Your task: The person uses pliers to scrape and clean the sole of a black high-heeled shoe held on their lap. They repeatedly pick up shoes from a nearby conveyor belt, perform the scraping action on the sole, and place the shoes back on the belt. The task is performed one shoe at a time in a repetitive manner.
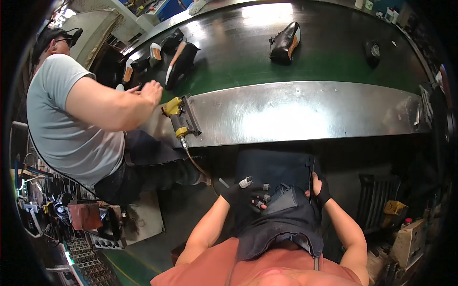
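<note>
My left hand (248, 193), in a dark glove with bare fingers and pale wraps on some fingertips, lies over the left side of my lap. Its fingers are spread and nothing is in them. My right hand (318, 187), also in a dark glove, rests at the right edge of the dark apron (274, 167) across my lap. Part of its fingers is hidden, so its grip is unclear. A greyish patch (284, 202) shows on the apron between both hands. On the metal ledge ahead lies a yellow and black air nail gun (179, 117) with a hose.
Beyond the steel ledge (296, 112) runs a dark green conveyor belt (229, 71). Black shoes (181, 64) cluster at its left; another shoe (286, 43) and a dark shoe (372, 52) sit farther right. At my left, a co-worker (78, 119) reaches toward the cluster.
</note>
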Demonstrator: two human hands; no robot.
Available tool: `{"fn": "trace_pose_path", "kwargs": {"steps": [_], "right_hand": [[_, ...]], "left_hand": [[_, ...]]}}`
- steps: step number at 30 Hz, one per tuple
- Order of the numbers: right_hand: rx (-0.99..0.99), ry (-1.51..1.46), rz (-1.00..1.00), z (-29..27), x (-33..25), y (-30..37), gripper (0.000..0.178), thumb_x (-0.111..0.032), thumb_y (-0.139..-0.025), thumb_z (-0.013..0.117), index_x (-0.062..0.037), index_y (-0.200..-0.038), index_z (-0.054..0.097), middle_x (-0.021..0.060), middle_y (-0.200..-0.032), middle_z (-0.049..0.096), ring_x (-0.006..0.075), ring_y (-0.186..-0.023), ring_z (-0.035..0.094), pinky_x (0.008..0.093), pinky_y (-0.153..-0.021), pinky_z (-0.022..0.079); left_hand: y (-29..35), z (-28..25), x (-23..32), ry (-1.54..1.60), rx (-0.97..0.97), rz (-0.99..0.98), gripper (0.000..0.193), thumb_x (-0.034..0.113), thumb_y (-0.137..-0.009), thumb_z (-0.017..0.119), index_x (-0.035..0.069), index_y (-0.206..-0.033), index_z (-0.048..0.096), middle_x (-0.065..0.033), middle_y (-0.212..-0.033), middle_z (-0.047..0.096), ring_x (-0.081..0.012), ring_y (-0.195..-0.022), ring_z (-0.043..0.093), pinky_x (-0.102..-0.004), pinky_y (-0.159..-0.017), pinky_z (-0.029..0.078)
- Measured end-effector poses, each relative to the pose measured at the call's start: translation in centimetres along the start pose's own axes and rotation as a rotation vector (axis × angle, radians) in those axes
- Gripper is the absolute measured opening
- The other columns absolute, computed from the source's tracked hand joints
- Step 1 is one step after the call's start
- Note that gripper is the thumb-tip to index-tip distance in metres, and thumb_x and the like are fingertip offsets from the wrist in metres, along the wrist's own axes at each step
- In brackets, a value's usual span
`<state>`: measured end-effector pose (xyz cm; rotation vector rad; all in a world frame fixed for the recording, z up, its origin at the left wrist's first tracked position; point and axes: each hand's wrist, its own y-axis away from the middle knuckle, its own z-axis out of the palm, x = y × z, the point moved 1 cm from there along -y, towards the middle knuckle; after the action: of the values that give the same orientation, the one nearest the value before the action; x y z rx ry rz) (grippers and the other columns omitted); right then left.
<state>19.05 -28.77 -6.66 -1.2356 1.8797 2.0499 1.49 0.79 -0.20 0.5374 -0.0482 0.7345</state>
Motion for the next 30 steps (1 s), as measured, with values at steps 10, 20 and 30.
{"fn": "trace_pose_path", "kwargs": {"steps": [10,20,30], "right_hand": [[-0.018,0.005,0.011,-0.1,-0.2,-0.2,0.065,-0.048,-0.099,0.037,0.0125,-0.117,0.051,0.0264,-0.067,0.062,0.0302,-0.049,0.064,0.0381,-0.045,0.054],[-0.06,0.0,0.092,0.2,1.2,-2.0,0.07,-0.055,-0.098,0.035,0.0091,-0.122,0.049,0.023,-0.063,0.061,0.0302,-0.047,0.063,0.0379,-0.043,0.053],[-0.197,0.084,0.243,2.7,-2.0,-2.8,0.068,-0.053,-0.099,0.035,0.0088,-0.088,0.061,0.0223,-0.059,0.062,0.0298,-0.047,0.062,0.0371,-0.045,0.052]], "left_hand": [[-0.5,-0.9,-0.5,0.092,-0.078,-0.036,0.09,0.068,-0.086,0.044,0.012,-0.152,0.019,-0.0203,-0.138,0.046,-0.0421,-0.116,0.055,-0.0496,-0.095,0.045],[-0.6,3.4,12.1,-0.868,0.283,0.651,0.038,0.022,-0.094,0.055,0.002,-0.126,0.054,-0.0083,-0.113,0.061,-0.0187,-0.104,0.059,-0.0327,-0.095,0.044],[10.5,-9.0,45.3,-0.992,2.445,0.755,0.102,0.051,-0.069,0.077,-0.005,-0.14,0.03,-0.0292,-0.145,0.032,-0.0449,-0.137,0.028,-0.049,-0.113,0.025]]}}
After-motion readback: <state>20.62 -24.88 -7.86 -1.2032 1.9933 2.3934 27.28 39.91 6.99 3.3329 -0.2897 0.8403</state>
